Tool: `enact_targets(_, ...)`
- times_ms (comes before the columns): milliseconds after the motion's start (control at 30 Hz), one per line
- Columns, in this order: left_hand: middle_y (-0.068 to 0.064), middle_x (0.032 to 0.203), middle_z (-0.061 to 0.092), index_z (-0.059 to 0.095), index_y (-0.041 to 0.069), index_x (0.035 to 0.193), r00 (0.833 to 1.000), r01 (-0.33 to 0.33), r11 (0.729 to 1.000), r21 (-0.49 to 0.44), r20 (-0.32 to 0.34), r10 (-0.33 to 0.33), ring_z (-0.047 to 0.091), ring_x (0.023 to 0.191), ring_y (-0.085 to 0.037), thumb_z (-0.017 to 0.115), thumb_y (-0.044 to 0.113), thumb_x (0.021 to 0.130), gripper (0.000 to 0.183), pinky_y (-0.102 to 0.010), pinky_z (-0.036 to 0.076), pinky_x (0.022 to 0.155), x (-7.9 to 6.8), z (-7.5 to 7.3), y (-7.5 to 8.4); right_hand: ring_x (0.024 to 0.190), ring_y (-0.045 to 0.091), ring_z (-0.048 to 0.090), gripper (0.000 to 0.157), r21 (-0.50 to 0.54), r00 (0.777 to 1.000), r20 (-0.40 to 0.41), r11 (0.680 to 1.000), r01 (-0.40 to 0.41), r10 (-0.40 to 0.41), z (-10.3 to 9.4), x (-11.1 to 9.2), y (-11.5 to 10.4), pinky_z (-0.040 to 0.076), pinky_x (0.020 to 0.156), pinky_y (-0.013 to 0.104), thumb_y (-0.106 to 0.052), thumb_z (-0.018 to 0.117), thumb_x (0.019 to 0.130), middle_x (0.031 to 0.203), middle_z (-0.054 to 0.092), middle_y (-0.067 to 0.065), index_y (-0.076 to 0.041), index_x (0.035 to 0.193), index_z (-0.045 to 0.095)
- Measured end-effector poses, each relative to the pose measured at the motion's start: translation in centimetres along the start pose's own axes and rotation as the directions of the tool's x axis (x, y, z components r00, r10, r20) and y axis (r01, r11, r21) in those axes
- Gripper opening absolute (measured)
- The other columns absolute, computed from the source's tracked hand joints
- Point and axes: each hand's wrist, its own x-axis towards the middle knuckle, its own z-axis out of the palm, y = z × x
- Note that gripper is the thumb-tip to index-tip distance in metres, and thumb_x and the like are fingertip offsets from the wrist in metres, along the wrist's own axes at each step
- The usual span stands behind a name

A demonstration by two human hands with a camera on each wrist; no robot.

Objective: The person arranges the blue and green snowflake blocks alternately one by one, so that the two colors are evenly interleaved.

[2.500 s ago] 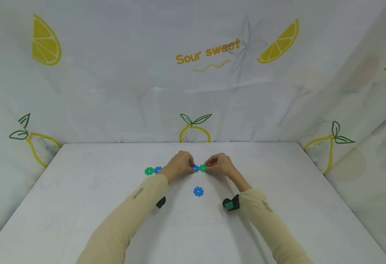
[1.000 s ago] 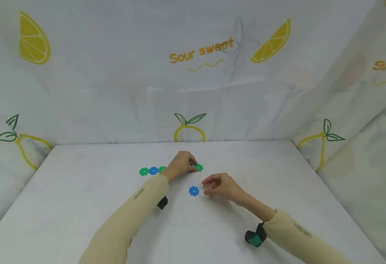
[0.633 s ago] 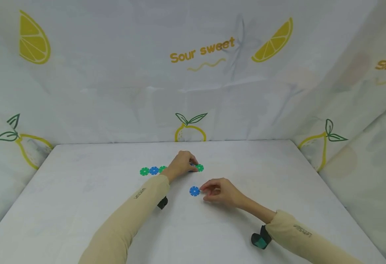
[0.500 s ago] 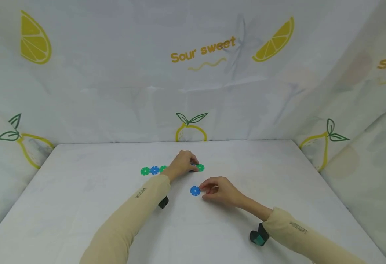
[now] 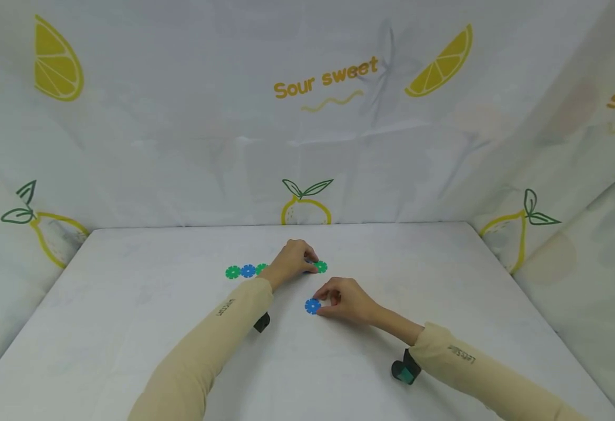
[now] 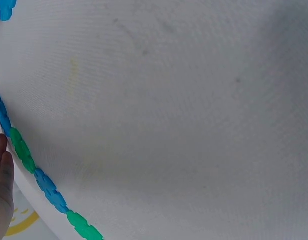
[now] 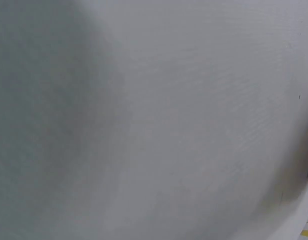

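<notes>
Slotted plastic discs, green and blue by turns, form a joined row across the table in the head view, with a green disc at its left end. My left hand covers part of this row and pinches it near its right end, beside the last green disc. Closer to me, my right hand pinches a separate blue disc between thumb and fingertips. The left wrist view catches the row edge-on, including a blue disc, beside the left fingers.
The work lies on a white-covered table. Behind it hangs a white curtain printed with lemons. A dark wrist camera sits below the right sleeve.
My right hand has left the row's right end, come down toward me and taken hold of the separate blue disc. The left hand has stayed on the row.
</notes>
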Motion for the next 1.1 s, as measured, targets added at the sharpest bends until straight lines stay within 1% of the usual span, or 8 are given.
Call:
enact_targets(100,-0.004,0.099,0.070,0.075,0.006,0.095,1.000,-0.005,1.000,0.003,-0.001,0.005,0.061,0.102,-0.020,0.080,0.014,0.079,0.019,-0.033,0.047,0.094,0.07,0.03,-0.08,0.060,0.003,0.048,0.026,-0.002,1.000,-0.005,1.000,-0.001,0.001,0.09,0.12,-0.01,0.043,0.055,0.017,-0.009,0.080,0.077,0.081,0.063,0.007,0.001,0.099,0.071)
enact_targets(300,-0.004,0.097,0.071,0.075,0.006,0.095,1.000,0.007,1.000,0.003,-0.003,-0.007,0.062,0.101,-0.020,0.080,0.013,0.078,0.019,-0.033,0.047,0.094,0.07,0.02,0.00,0.066,0.015,0.055,0.027,0.039,1.000,0.002,0.999,-0.018,0.018,0.22,0.24,-0.24,0.046,0.058,0.019,-0.008,0.080,0.077,0.082,0.067,0.006,-0.001,0.101,0.071)
enact_targets(533,-0.004,0.097,0.070,0.075,0.006,0.094,1.000,-0.001,1.000,0.003,-0.001,0.001,0.061,0.102,-0.020,0.080,0.013,0.078,0.019,-0.033,0.047,0.094,0.18,0.09,-0.12,0.069,0.016,0.055,0.026,0.050,0.999,0.024,0.998,-0.041,0.040,0.33,0.25,-0.10,0.045,0.057,0.019,-0.009,0.079,0.078,0.082,0.067,0.003,-0.004,0.102,0.072)
enact_targets(667,-0.004,0.098,0.071,0.075,0.006,0.095,1.000,0.007,1.000,0.002,0.002,-0.007,0.062,0.101,-0.020,0.080,0.013,0.078,0.019,-0.033,0.047,0.093,0.08,0.00,0.01,0.069,0.019,0.055,0.026,0.055,1.000,0.026,0.998,-0.018,0.017,0.37,0.25,-0.12,0.045,0.058,0.019,-0.009,0.079,0.078,0.082,0.066,0.003,-0.003,0.103,0.072)
enact_targets(800,-0.004,0.098,0.070,0.075,0.006,0.095,1.000,0.004,1.000,-0.002,0.004,-0.004,0.061,0.101,-0.020,0.080,0.013,0.078,0.018,-0.033,0.048,0.092,0.01,-0.11,0.10,0.067,0.019,0.057,0.024,0.035,0.999,-0.006,0.999,0.042,-0.042,0.41,0.12,0.19,0.047,0.057,0.020,-0.009,0.080,0.077,0.076,0.066,0.004,-0.003,0.099,0.072)
enact_targets(867,-0.004,0.098,0.070,0.075,0.006,0.094,1.000,-0.002,1.000,0.000,0.003,0.002,0.061,0.101,-0.020,0.080,0.014,0.078,0.018,-0.033,0.048,0.092,0.03,-0.13,0.09,0.068,0.019,0.059,0.024,0.034,0.998,-0.021,0.998,0.057,-0.056,0.35,0.00,0.32,0.050,0.060,0.021,-0.009,0.081,0.077,0.076,0.066,0.004,-0.003,0.098,0.072)
enact_targets(967,-0.004,0.098,0.070,0.075,0.006,0.094,1.000,-0.006,1.000,0.007,-0.001,0.006,0.061,0.102,-0.019,0.080,0.014,0.078,0.018,-0.032,0.048,0.092,0.13,-0.07,-0.01,0.070,0.018,0.063,0.025,0.074,0.998,-0.031,0.996,0.049,-0.047,0.14,-0.13,0.50,0.055,0.066,0.024,-0.008,0.081,0.076,0.081,0.069,0.005,-0.001,0.098,0.072)
enact_targets(1100,-0.004,0.098,0.070,0.075,0.007,0.094,1.000,-0.002,1.000,0.017,0.000,0.002,0.061,0.102,-0.019,0.080,0.015,0.078,0.019,-0.032,0.048,0.092,0.19,0.05,-0.09,0.076,0.020,0.067,0.028,0.162,0.999,-0.034,0.987,0.011,-0.005,-0.37,-0.28,0.70,0.057,0.073,0.029,-0.005,0.081,0.075,0.091,0.071,0.010,0.002,0.100,0.071)
